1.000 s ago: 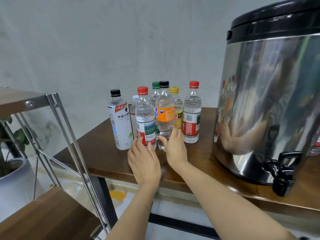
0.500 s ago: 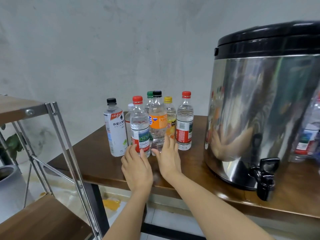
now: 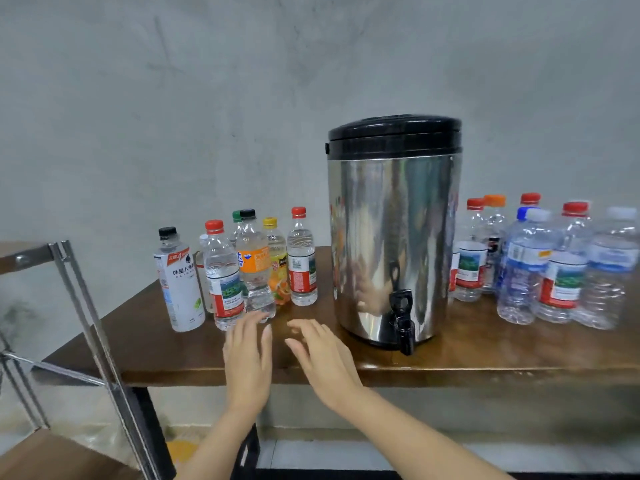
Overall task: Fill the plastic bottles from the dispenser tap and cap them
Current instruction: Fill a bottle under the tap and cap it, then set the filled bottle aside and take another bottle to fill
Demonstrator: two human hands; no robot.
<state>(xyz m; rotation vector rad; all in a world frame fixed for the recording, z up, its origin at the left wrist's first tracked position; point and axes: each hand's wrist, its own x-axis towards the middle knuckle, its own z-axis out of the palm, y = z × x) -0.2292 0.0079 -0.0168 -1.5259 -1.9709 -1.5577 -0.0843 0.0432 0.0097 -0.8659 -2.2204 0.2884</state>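
Observation:
A steel dispenser (image 3: 393, 237) with a black lid stands on the brown table (image 3: 485, 355); its black tap (image 3: 402, 320) juts over the front edge. Left of it stands a cluster of capped bottles, among them a white-labelled one (image 3: 180, 282), a red-capped one (image 3: 223, 275) and an orange-labelled one (image 3: 254, 261). Right of the dispenser stand several more capped clear bottles (image 3: 540, 268). My left hand (image 3: 247, 358) hovers flat, fingers straight, just in front of the left cluster. My right hand (image 3: 320, 355) is beside it, fingers relaxed, holding nothing.
A metal-framed shelf (image 3: 86, 323) with wooden boards stands close at the left, its slanted leg in front of the table corner. A grey wall rises behind the table. Pale floor shows below.
The view has pulled back and swung right, revealing the whole dispenser and the bottles right of it. Both hands have drawn back from the left bottles toward the table's front edge.

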